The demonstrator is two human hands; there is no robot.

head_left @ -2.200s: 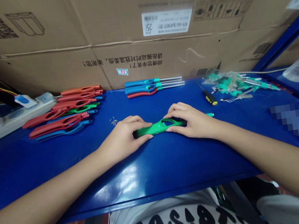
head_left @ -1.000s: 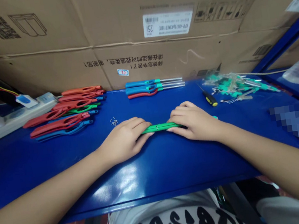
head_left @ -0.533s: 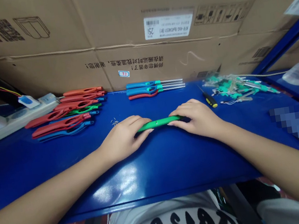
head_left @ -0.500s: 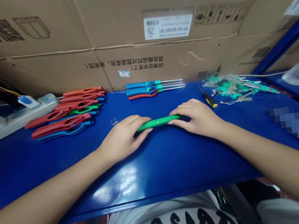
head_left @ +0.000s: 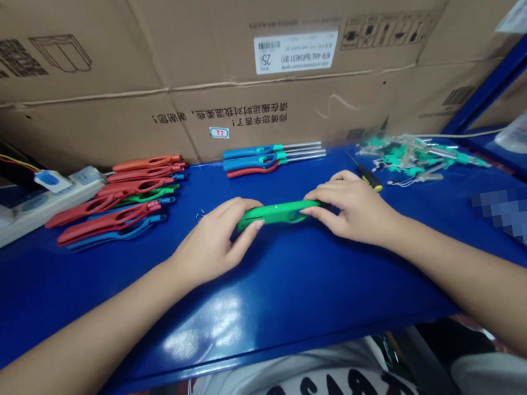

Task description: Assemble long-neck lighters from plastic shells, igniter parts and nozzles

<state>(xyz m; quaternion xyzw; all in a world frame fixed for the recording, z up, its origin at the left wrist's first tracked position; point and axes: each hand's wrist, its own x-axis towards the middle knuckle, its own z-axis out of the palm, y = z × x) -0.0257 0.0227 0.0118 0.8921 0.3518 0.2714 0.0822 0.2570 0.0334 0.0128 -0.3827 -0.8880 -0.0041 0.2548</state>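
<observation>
A green plastic lighter handle (head_left: pixel 278 213) is held just above the blue table (head_left: pixel 277 288) in the middle of the view. My left hand (head_left: pixel 213 241) grips its left end between thumb and fingers. My right hand (head_left: pixel 354 207) grips its right end the same way. The ends of the handle are hidden under my fingers.
Red, green and blue handles (head_left: pixel 113 203) lie in a pile at the back left. Three lighters with metal tubes (head_left: pixel 270 157) lie at the back centre. A screwdriver (head_left: pixel 366 174) and a heap of small teal parts (head_left: pixel 410 156) sit at the back right. A power strip (head_left: pixel 12 208) lies far left, cardboard boxes (head_left: pixel 233 63) behind.
The green handle was turned from flat, with its finger hole showing, onto its edge and lifted slightly. Both hands kept their hold on its ends.
</observation>
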